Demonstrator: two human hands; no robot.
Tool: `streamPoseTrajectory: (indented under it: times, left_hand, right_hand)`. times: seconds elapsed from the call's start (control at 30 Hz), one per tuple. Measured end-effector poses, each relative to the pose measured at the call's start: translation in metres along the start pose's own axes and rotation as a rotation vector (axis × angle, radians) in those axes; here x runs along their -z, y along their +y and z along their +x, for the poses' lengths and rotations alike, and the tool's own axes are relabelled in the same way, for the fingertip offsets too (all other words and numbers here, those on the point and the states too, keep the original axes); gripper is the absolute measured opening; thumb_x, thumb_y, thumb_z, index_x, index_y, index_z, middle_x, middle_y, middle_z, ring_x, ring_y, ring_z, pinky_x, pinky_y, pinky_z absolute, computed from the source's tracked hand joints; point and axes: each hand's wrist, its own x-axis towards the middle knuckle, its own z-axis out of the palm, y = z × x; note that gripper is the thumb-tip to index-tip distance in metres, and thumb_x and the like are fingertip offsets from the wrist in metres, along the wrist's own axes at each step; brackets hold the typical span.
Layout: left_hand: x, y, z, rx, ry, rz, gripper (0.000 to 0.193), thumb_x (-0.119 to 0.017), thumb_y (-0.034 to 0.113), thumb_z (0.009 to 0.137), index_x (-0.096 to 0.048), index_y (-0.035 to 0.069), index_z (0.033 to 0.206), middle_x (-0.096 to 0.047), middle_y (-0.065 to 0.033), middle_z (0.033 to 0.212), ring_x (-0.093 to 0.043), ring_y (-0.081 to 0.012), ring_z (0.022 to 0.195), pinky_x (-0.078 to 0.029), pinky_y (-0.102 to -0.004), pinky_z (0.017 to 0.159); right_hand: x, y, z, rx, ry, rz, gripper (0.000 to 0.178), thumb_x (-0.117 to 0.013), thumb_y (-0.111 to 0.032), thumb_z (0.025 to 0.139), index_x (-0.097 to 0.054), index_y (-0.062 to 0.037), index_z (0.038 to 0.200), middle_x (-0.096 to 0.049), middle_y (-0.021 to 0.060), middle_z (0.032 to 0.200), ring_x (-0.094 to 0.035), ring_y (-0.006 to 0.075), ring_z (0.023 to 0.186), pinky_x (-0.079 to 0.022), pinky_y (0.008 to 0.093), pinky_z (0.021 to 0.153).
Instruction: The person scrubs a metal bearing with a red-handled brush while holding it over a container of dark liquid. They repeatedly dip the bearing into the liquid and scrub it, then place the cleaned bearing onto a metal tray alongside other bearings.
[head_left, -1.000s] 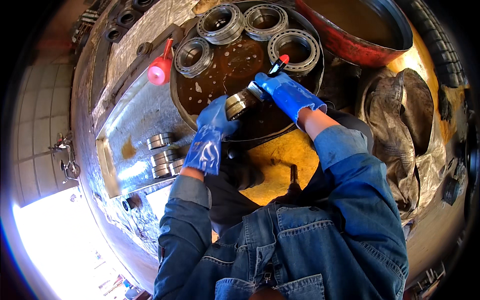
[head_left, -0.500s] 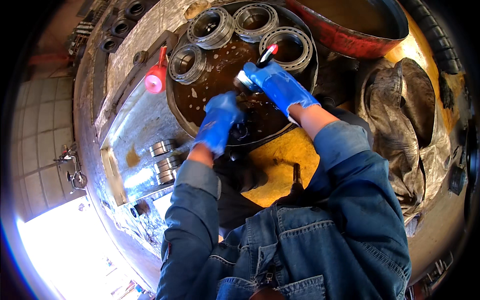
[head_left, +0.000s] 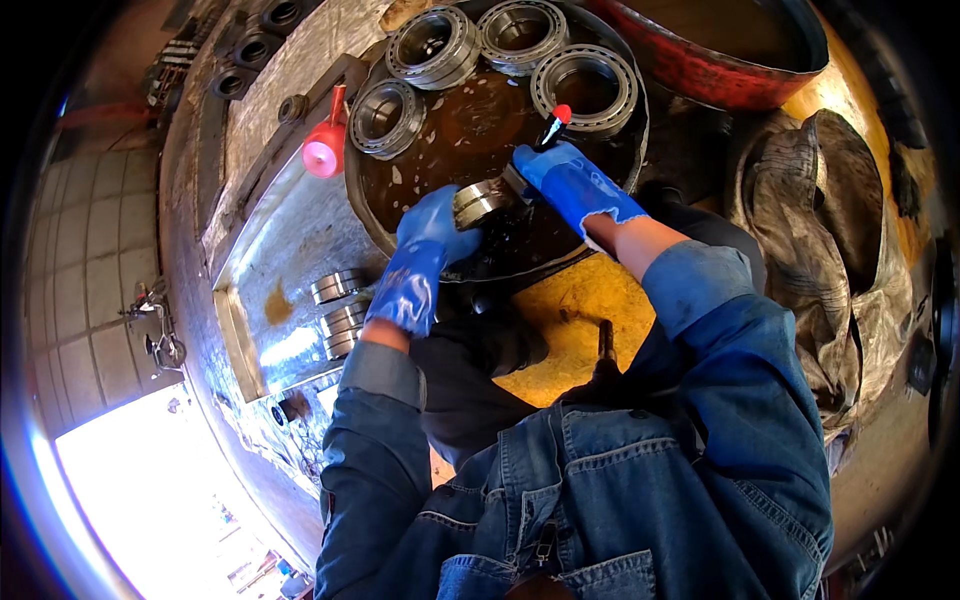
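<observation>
In a blue glove, my left hand is closed round a shiny metal bearing ring, held tilted above the dark liquid in a round tub. My right hand, gloved too, grips a brush whose black handle ends in a red tip. The brush head points down beside the ring's right side; whether it touches cannot be made out. Several large roller bearings sit around the far side of the tub, one of them just beyond my right hand.
Left of the tub, a metal tray bears stacked shiny rings. A red funnel-like thing stands at the tub's left rim. Far right is a red drum; nearer lies a crumpled dirty cloth. Yellow surface shows between my legs.
The metal ring, not discernible before, now shows clearly in my left hand above the liquid. My right hand with the brush has shifted slightly right and down. The whole view has shifted a little.
</observation>
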Motion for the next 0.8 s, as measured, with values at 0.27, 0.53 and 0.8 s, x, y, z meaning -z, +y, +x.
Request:
streamPoseTrajectory:
  times: [0.27, 0.53, 0.8]
  left_hand:
    - [-0.040, 0.036, 0.086, 0.068, -0.457, 0.397, 0.056, -0.086, 0.037, 0.075, -0.070, 0.014, 0.124, -0.074, -0.0164, 0.119, -0.070, -0.0384, 0.115, -0.058, -0.0495, 0.093]
    - [-0.015, 0.026, 0.037, 0.012, -0.167, 0.142, 0.057, -0.086, 0.036, 0.075, -0.071, 0.008, 0.122, -0.074, -0.0195, 0.117, -0.072, -0.0386, 0.109, -0.058, -0.0458, 0.092]
    - [-0.035, -0.057, -0.038, 0.021, 0.089, -0.063, 0.076, -0.093, 0.039, 0.071, -0.063, 0.004, 0.132, -0.072, -0.0174, 0.125, -0.070, -0.0332, 0.115, -0.055, -0.0405, 0.100]
  right_hand:
    - [-0.009, 0.025, 0.020, 0.044, 0.009, -0.310, 0.045, -0.067, -0.042, 0.094, -0.074, -0.0011, 0.111, -0.076, 0.0189, 0.095, -0.073, 0.0257, 0.085, -0.056, 0.0389, 0.081]
    - [0.034, -0.034, -0.018, 0.225, -0.231, 0.156, 0.043, -0.056, -0.040, 0.102, -0.074, -0.0029, 0.113, -0.077, 0.0147, 0.103, -0.071, 0.0209, 0.093, -0.053, 0.0356, 0.092]
    - [0.001, -0.036, -0.041, 0.093, -0.300, 0.021, 0.042, -0.061, -0.039, 0.101, -0.074, 0.0000, 0.094, -0.070, 0.0081, 0.083, -0.061, 0.0136, 0.082, -0.048, 0.0315, 0.081]
